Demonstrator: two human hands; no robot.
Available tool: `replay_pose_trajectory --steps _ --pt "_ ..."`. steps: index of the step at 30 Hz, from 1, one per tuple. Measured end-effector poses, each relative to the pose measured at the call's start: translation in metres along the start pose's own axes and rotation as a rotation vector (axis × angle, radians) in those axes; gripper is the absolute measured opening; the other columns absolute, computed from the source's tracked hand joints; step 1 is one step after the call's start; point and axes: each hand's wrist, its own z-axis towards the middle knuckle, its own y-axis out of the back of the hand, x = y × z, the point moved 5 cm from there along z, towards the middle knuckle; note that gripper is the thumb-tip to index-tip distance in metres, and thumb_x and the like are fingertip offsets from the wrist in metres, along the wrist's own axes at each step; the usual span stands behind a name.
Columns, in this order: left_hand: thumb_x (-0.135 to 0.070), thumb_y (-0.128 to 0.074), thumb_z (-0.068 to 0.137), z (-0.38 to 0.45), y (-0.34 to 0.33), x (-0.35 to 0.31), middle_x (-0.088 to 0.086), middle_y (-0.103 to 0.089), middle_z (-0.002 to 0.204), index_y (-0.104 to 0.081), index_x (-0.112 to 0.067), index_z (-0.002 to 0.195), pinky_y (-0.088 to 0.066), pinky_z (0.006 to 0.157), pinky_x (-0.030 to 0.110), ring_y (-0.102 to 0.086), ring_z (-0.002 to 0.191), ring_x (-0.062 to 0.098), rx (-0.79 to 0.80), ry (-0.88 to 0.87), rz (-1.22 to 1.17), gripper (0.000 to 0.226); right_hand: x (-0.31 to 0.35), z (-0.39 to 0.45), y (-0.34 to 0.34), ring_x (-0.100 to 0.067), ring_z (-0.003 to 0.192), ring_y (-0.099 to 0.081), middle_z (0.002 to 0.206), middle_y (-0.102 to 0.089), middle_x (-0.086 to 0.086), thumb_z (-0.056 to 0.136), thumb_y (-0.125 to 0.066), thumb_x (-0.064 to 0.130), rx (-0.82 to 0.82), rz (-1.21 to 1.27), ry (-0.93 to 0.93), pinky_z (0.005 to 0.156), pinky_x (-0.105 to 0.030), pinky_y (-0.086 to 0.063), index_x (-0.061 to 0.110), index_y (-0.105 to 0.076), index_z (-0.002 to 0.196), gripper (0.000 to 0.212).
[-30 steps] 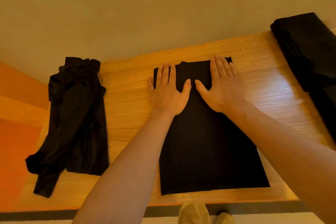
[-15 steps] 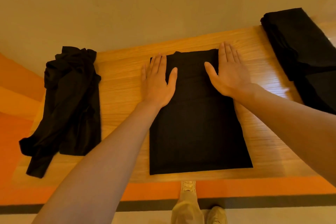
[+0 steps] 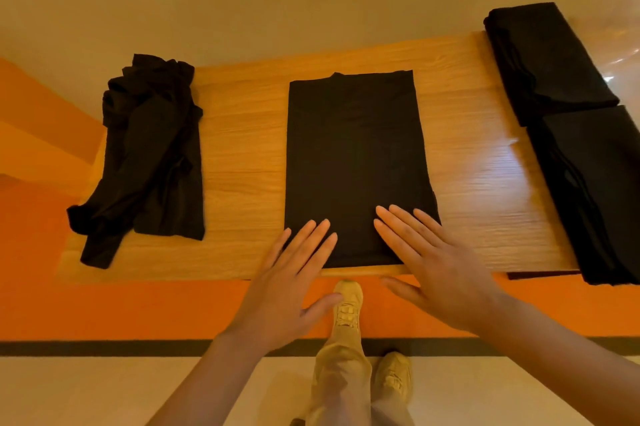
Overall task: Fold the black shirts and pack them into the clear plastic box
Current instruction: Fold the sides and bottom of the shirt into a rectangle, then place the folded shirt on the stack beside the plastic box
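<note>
Wooden tabletop [image 3: 242, 162]: two folded stacks [image 3: 554, 58] are seen. Half-folded shirt [image 3: 356, 162] is pressed by flat left hand [image 3: 287, 290] and right hand [image 3: 440, 273]; crumpled shirts [image 3: 152, 148] remain unfolded.

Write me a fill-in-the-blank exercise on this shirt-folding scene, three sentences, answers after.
1. Both hands, left hand and right hand, lie flat at the ____ edge of the half-folded shirt.
2. The crumpled shirt lies to that shirt's ____.
3. The table is made of ____.

Answers: near; left; wood
</note>
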Motion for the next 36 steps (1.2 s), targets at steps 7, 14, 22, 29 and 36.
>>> replay_pose_trajectory --steps 7,14,22,29,36 --pt "-0.009 -0.077 0.077 -0.015 0.005 -0.001 0.006 -0.053 0.139 -0.058 -0.011 0.129 -0.035 0.111 0.037 -0.045 0.132 0.017 -0.302 -0.029 -0.047 0.056 -0.002 -0.016 -0.005 -0.017 0.141 -0.023 0.148 -0.04 -0.009 0.071 -0.081 0.004 -0.173 0.049 0.016 0.118 -0.033 -0.009 0.011 -0.044 0.14 0.079" --pt "-0.012 -0.057 0.089 -0.027 0.013 -0.004 0.006 -0.065 0.122 -0.07 -0.007 0.112 -0.047 0.101 0.034 -0.056 0.121 0.015 -0.405 -0.102 -0.205 0.026 -0.009 -0.043 0.009 -0.019 0.127 -0.047 0.131 -0.06 -0.009 0.08 -0.069 0.011 -0.314 0.185 0.105 0.104 -0.039 -0.04 0.011 -0.063 0.121 0.041" --pt "-0.035 -0.061 0.087 -0.035 0.034 0.012 -0.016 -0.068 0.103 -0.07 -0.027 0.105 -0.046 0.094 0.021 -0.059 0.107 0.005 -0.48 0.294 -0.681 0.022 -0.044 -0.063 0.037 -0.004 0.102 -0.065 0.107 -0.069 0.011 0.087 -0.058 0.032 -0.324 0.757 -0.12 0.089 -0.019 -0.051 0.023 -0.065 0.113 0.029" --pt "-0.022 -0.066 0.082 -0.014 0.06 0.013 -0.015 -0.071 0.098 -0.069 -0.029 0.098 -0.049 0.076 0.01 -0.066 0.091 0.001 -0.521 0.474 -1.013 0.018 -0.05 -0.045 0.058 -0.011 0.093 -0.067 0.096 -0.07 0.008 0.086 -0.062 0.016 -0.472 1.099 -0.299 0.082 -0.022 -0.054 0.03 -0.07 0.104 0.025" --pt "-0.022 -0.064 0.091 0.042 0.063 0.038 -0.018 -0.065 0.09 -0.068 -0.023 0.104 -0.045 0.07 0.003 -0.06 0.083 -0.014 -0.491 0.604 -0.939 0.014 -0.082 0.01 0.057 -0.024 0.088 -0.067 0.09 -0.068 -0.009 0.092 -0.062 0.024 -0.447 1.022 -0.621 0.081 -0.045 -0.057 0.026 -0.066 0.105 0.014"
